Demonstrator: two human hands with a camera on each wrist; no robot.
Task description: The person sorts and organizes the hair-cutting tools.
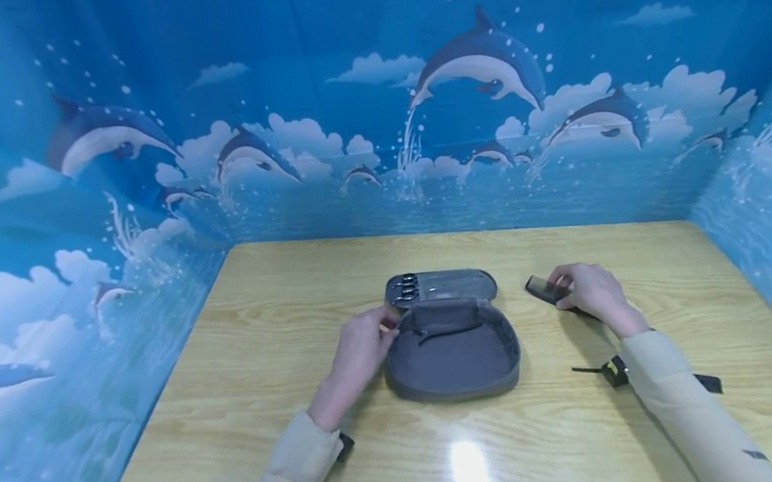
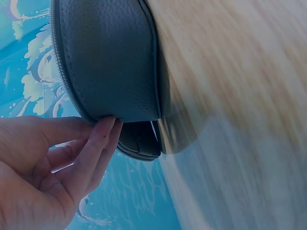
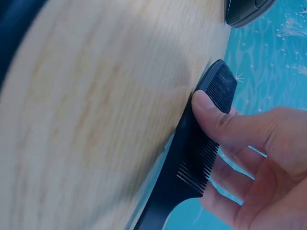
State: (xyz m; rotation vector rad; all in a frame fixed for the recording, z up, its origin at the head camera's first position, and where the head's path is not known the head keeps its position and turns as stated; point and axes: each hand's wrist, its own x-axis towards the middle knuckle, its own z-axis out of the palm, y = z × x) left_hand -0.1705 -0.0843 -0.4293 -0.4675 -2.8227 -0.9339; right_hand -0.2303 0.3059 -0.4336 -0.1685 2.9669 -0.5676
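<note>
A grey zippered case [image 1: 453, 361] lies on the table with its lid folded back. Several small dark tools sit in loops at the left of the lid [image 1: 460, 284]. My left hand [image 1: 363, 348] pinches the case's left back rim between thumb and fingers. In the left wrist view, the fingertips [image 2: 106, 125] meet the zippered edge near the lid's hinge. To the right of the case, my right hand [image 1: 591, 292] holds a black comb [image 3: 192, 148] by its toothed part, with the thumb across its side. The comb's handle runs down toward the table.
Partly hidden under the right forearm is a black object with a yellow marking [image 1: 615, 371] and a thin black rod. Another black piece [image 1: 709, 384] shows on that sleeve's far side. Dolphin-print sheets [image 1: 370, 114] enclose the wooden table [image 1: 276, 287] at the back and sides.
</note>
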